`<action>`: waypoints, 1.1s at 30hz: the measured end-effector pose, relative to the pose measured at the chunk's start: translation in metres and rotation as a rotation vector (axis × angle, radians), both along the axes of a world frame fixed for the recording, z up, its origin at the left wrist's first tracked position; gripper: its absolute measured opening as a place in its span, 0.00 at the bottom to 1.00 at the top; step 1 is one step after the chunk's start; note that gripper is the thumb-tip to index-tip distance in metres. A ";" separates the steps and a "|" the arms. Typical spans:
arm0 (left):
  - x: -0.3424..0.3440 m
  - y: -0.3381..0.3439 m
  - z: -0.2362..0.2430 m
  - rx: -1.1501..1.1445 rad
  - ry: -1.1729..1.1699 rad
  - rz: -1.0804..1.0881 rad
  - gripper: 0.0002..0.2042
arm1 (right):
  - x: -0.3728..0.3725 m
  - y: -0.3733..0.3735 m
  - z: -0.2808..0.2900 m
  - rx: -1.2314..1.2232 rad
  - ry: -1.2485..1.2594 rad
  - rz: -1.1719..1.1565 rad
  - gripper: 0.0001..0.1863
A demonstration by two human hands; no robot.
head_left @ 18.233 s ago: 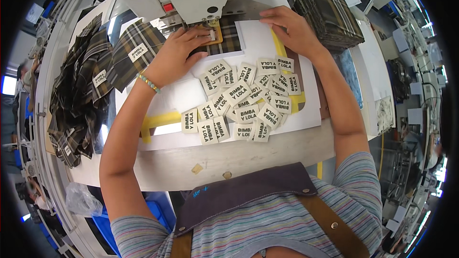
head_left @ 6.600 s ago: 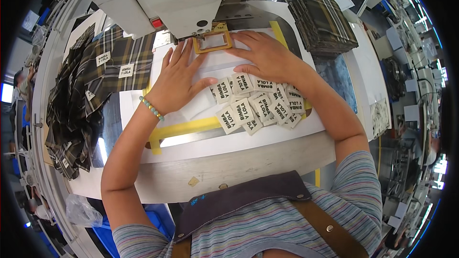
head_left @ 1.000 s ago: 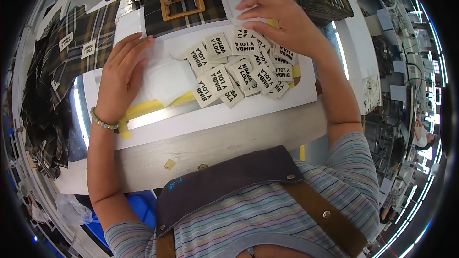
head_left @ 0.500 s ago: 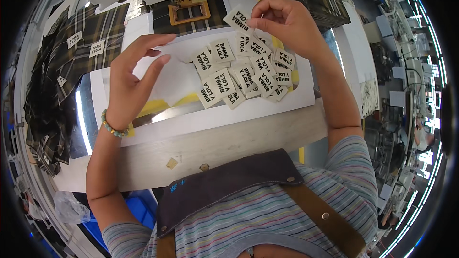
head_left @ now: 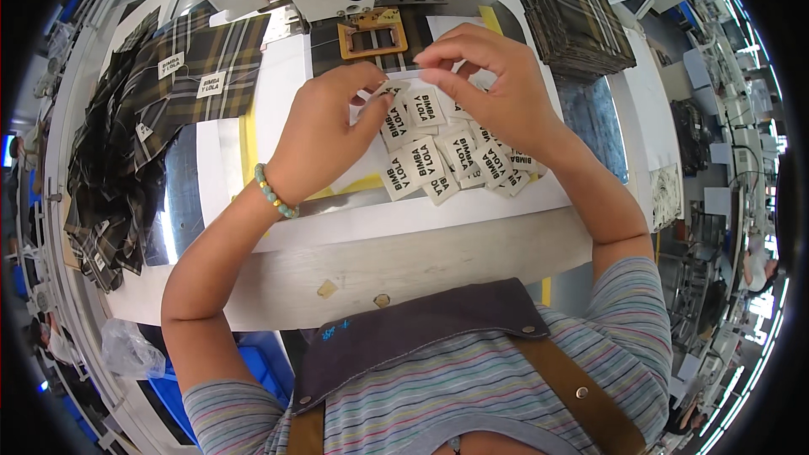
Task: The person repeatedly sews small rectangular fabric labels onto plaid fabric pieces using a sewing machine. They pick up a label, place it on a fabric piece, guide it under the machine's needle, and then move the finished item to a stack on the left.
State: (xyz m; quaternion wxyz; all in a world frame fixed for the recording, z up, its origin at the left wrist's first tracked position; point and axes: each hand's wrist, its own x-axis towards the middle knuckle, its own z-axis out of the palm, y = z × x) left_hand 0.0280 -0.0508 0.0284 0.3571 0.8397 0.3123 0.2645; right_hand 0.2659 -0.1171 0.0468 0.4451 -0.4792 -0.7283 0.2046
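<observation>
Cream labels with dark print (head_left: 459, 147) lie in one overlapping heap on a white sheet (head_left: 472, 223), back from the near edge of the table (head_left: 438, 261). Left hand (head_left: 329, 122) and right hand (head_left: 510, 93), both bent at the heap's far side, have thumbs close to fingers; whether either grips a label cannot be told. Yellow frame (head_left: 345, 42) sits beyond on plaid cloth (head_left: 325, 55); stacked plaid pieces (head_left: 577, 17) stand toward the table's far right corner, loose plaid pieces (head_left: 118, 139) along its left edge.

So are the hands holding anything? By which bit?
Perhaps a pale label, in the left hand, gripped part unclear; whether the right hand holds anything can't be told.
</observation>
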 end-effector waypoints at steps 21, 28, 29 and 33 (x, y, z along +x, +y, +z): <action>-0.026 0.063 -0.030 0.454 0.066 0.032 0.12 | 0.037 0.130 -0.035 -0.590 0.013 0.000 0.11; -0.024 0.064 -0.034 0.523 0.085 -0.100 0.17 | 0.027 0.150 -0.030 -0.594 -0.172 0.052 0.12; -0.023 0.064 -0.035 0.521 0.110 -0.107 0.18 | 0.026 0.150 -0.030 -0.581 -0.212 0.044 0.12; -0.021 0.067 -0.041 0.523 0.193 -0.127 0.22 | 0.020 0.150 -0.031 -0.446 -0.252 0.013 0.10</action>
